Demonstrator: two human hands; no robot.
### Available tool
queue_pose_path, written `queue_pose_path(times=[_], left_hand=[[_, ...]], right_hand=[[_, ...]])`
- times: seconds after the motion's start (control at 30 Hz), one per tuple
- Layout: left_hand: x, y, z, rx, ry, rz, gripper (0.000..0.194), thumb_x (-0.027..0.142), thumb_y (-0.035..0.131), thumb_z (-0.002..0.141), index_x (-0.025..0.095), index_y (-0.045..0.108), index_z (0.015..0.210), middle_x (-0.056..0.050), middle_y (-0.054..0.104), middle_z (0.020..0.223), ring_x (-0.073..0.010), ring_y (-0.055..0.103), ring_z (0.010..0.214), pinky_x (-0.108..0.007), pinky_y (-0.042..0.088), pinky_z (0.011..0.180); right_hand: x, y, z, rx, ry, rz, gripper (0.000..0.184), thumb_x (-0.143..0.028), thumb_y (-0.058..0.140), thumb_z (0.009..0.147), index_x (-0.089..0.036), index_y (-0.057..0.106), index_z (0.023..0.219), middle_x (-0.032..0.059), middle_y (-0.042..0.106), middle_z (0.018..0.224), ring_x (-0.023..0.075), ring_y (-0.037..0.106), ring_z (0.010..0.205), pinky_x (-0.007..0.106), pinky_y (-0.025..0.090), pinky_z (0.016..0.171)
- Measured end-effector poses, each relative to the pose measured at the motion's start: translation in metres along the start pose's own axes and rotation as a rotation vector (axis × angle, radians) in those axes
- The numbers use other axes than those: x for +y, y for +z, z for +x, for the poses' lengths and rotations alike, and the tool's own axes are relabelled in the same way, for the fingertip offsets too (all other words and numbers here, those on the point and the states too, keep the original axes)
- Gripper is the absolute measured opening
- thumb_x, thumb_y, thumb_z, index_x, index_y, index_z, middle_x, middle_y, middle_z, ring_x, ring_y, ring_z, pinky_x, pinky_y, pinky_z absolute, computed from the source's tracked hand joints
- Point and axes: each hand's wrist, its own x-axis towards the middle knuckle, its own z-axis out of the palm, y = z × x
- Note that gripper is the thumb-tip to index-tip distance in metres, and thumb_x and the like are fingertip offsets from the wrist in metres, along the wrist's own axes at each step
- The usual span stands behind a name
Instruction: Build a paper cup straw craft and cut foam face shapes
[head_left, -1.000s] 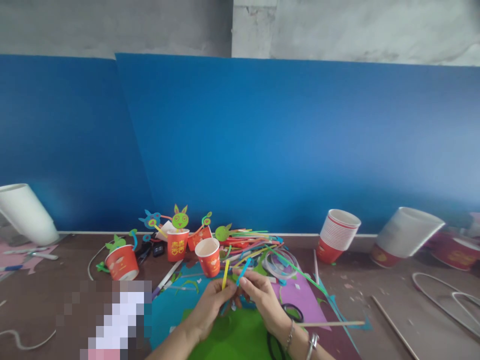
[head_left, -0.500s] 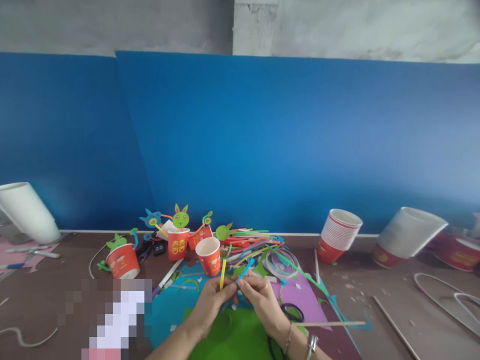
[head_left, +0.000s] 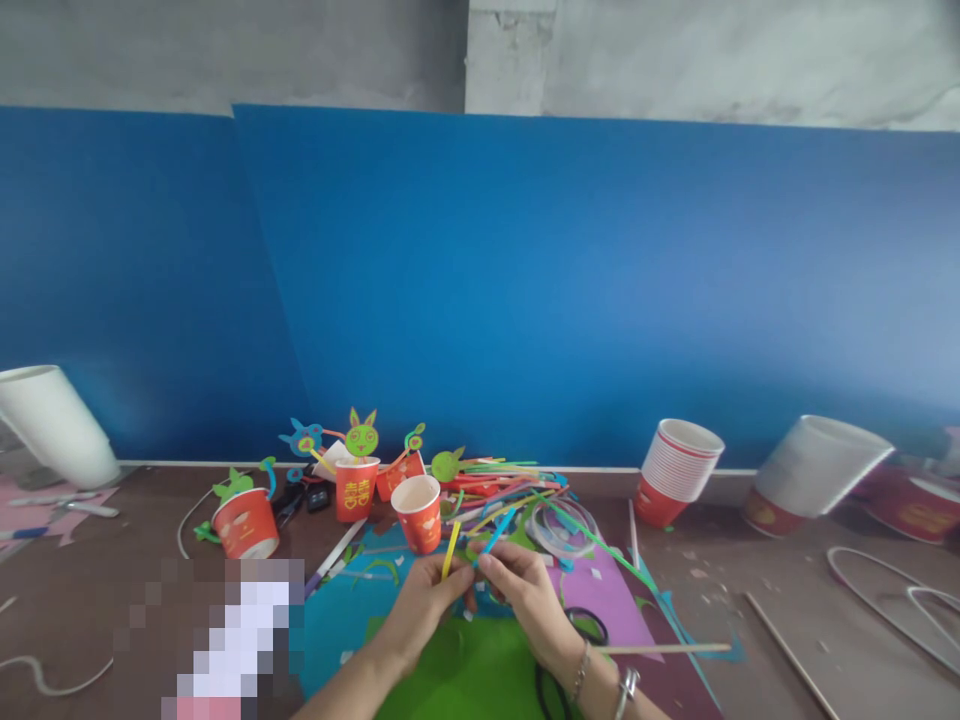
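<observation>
Pinching a yellow straw (head_left: 451,550) and a blue straw (head_left: 499,531), lower centre

The left hand (head_left: 421,606) grips the yellow one, slim and slightly tilted; the right hand (head_left: 531,597) grips the blue one, leaning more. Their lower ends are hidden.

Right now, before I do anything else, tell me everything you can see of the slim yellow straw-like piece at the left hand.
The slim, bright yellow, plastic-looking straw looks straight and rises from the left hand's grip, its top leaning slightly right. The upper end is free, with nothing attached; the lower part is hidden by the hand, so its full length cannot be told. It sits left of a slim, more steeply slanted blue straw, their visible upper parts apart.
</observation>
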Motion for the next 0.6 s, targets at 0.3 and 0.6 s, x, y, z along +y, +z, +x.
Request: queue_pose_path(times=[0.3, 0.6], left_hand=[[0.0, 0.001, -0.002, -0.032, 0.052, 0.014, 0.049, 0.058, 0.063, 0.072, 0.014, 0.059, 0.05, 0.003, 0.043, 0.046, -0.0089, 0.031, 0.047, -0.025, 0.02, 0.05], [-0.001, 0.0, -0.001, -0.056, -0.042, -0.151, 0.047, 0.059, 0.064, 0.071, 0.012, 0.063, 0.064, -0.001, 0.056, 0.051, -0.0048, 0.028, 0.041, -0.022, 0.015, 0.043]], right_hand=[[0.011, -0.001, -0.001, -0.076, -0.107, -0.062, 0.038, -0.045, 0.062, 0.08, -0.016, 0.069, 0.056, 0.0012, 0.058, 0.052, 0.0111, 0.045, 0.053, 0.023, 0.035, 0.051], [0.005, 0.0, 0.002, 0.065, 0.033, 0.047, 0.042, -0.053, 0.072, 0.066, -0.014, 0.061, 0.055, -0.0052, 0.042, 0.044, 0.006, 0.031, 0.044, 0.021, 0.024, 0.043]])
